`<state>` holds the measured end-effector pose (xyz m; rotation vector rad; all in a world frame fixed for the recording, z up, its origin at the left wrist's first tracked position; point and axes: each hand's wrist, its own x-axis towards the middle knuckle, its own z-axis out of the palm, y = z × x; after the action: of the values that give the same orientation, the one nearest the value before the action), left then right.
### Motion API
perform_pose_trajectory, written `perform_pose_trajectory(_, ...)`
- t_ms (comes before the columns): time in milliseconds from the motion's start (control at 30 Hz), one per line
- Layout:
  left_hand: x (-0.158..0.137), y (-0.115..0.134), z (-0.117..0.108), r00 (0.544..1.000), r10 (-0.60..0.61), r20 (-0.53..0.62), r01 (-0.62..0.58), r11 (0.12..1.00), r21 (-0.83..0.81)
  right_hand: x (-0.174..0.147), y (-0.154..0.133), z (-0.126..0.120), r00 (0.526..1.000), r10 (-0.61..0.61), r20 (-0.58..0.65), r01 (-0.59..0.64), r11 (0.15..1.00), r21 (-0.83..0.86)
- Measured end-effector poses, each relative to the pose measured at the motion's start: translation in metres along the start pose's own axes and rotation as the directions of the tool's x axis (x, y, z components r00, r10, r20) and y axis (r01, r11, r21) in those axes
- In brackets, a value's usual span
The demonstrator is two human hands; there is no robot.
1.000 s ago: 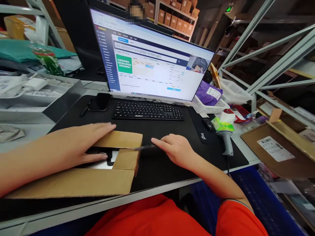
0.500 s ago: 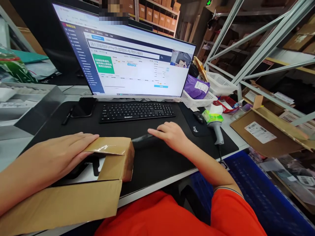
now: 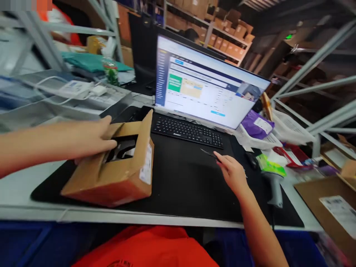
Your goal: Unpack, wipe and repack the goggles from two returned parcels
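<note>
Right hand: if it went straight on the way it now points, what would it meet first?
The keyboard, probably, with the knife leading: the right hand points at it across the mat. Height is unclear; if raised enough, it might pass over towards the monitor.

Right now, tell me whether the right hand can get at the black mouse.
Probably yes: the mouse lies near the right hand, with nothing visible standing between them. That hand does hold a slim pointed tool, though, which might need putting down first.
</note>
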<state>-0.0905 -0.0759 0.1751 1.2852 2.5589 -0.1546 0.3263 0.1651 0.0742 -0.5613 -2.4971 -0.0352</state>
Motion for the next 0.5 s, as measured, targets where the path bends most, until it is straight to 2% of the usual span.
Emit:
perform_pose_trajectory(33, -0.008, 0.001, 0.001, 0.994, -0.046, 0.099, 0.051, 0.998, -0.048, -0.001, -0.004, 0.000, 0.999, -0.024, -0.026, 0.024, 1.000, 0.014)
perform_pose_trajectory(100, -0.022, 0.008, 0.003, 0.983, -0.084, 0.164, 0.108, 0.984, -0.140, -0.001, -0.020, -0.001, 0.994, -0.084, -0.069, 0.085, 0.996, 0.014)
perform_pose_trajectory(233, -0.036, 0.025, 0.005, 0.986, -0.084, 0.141, 0.121, 0.954, -0.275, 0.001, -0.072, -0.017, 0.964, -0.224, -0.141, 0.218, 0.974, -0.056)
perform_pose_trajectory(300, -0.036, 0.030, 0.004, 0.979, -0.097, 0.177, 0.150, 0.938, -0.314, 0.002, -0.099, -0.028, 0.939, -0.297, -0.171, 0.282, 0.953, -0.109)
perform_pose_trajectory(400, -0.028, 0.035, 0.001, 0.967, -0.094, 0.235, 0.182, 0.905, -0.384, 0.003, -0.137, -0.037, 0.909, -0.401, -0.116, 0.384, 0.911, -0.149)
perform_pose_trajectory(500, -0.019, 0.041, 0.001, 0.966, -0.084, 0.244, 0.183, 0.888, -0.421, 0.006, -0.166, -0.032, 0.856, -0.516, -0.028, 0.506, 0.848, -0.155)
